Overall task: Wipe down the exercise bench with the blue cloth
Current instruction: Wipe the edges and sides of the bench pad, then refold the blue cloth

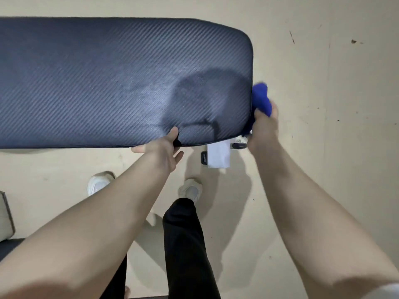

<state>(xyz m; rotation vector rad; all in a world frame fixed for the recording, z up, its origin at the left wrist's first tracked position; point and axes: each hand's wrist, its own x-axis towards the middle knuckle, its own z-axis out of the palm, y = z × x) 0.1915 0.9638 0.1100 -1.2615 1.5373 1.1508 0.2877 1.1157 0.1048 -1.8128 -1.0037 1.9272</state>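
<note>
The exercise bench [97, 78] is a long dark pad with a ribbed weave, lying across the upper half of the view. A bunched blue cloth [261, 98] is pressed against the bench's right end. My right hand [264, 126] grips the cloth from below at that end. At the pad's near edge, my left hand [165, 149] holds on, its thumb on top and its fingers reaching under the edge.
A white frame part [218, 155] with a black fitting sticks out below the bench's right end. My two light shoes [191, 189] and dark trouser legs stand on the beige floor [323, 61]. A cushion edge [5, 214] shows at the far left.
</note>
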